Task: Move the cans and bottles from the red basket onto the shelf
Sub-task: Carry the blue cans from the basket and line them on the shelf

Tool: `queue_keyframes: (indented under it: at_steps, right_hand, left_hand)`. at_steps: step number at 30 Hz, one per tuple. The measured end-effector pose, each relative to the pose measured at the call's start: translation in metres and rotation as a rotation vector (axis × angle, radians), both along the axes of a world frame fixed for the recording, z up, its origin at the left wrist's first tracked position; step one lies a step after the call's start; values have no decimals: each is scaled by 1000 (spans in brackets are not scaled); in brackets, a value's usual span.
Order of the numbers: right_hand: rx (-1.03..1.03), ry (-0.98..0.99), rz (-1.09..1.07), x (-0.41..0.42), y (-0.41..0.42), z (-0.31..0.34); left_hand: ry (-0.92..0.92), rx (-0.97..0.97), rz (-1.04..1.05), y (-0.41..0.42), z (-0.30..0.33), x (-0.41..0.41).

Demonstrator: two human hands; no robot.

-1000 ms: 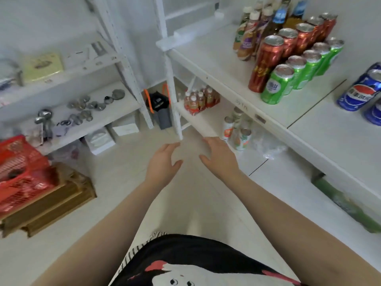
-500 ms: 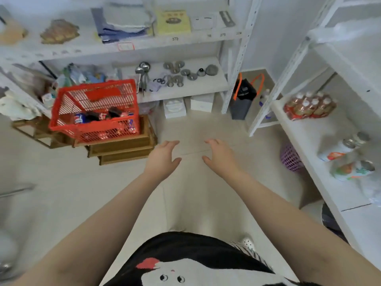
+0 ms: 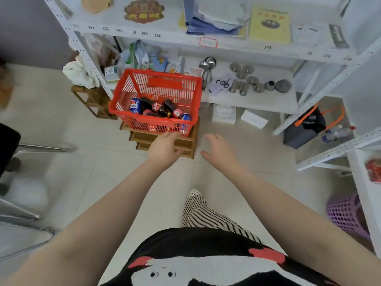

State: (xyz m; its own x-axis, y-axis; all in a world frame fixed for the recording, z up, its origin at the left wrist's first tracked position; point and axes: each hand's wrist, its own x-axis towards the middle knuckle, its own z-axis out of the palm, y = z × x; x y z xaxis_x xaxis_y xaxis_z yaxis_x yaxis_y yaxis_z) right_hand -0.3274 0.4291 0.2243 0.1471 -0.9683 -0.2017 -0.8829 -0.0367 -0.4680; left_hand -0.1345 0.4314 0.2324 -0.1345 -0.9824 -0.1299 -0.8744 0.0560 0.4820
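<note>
We stand on a pale tiled floor (image 3: 99, 166) with white metal shelving (image 3: 247, 48) ahead and to our right. A red basket (image 3: 144, 122) sits on a stack of three wooden crates (image 3: 165, 139) in front of the shelving, its handle folded against the far wall. Inside it we count two blue cans (image 3: 135, 105), one at the left end and one at the near right corner, and what look like three dark bottles (image 3: 157, 108) with red labels lying on their sides between them; anything beneath them is hidden, so the count may fall short.

Our left hand (image 3: 165, 149) reaches toward the basket's near rim, fingers relaxed and extended, fingertips at or just below the rim; whether they touch it we cannot tell. It holds nothing. Our right hand (image 3: 219, 150) hovers just beside the basket's right corner, apart from it, fingers spread loosely and empty.

On the middle shelf behind the basket lie several small metal cups (image 3: 245, 79) and two ladles (image 3: 207, 64). A dark bag with orange handles (image 3: 309, 124) stands on the floor at right, and a purple mesh basket (image 3: 346, 215) sits near the right edge.
</note>
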Motion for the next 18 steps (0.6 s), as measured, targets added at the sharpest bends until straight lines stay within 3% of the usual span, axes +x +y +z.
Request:
queue_keyframes:
  at_steps: [11,18]
  right_hand:
    - [9,-1,103,74,-184,-14]
    - [117,-14,-31,110,-259,-44]
  left_hand:
    - [-5,93,217,-149,-11,83]
    - [13,197,141,-246,-43,136]
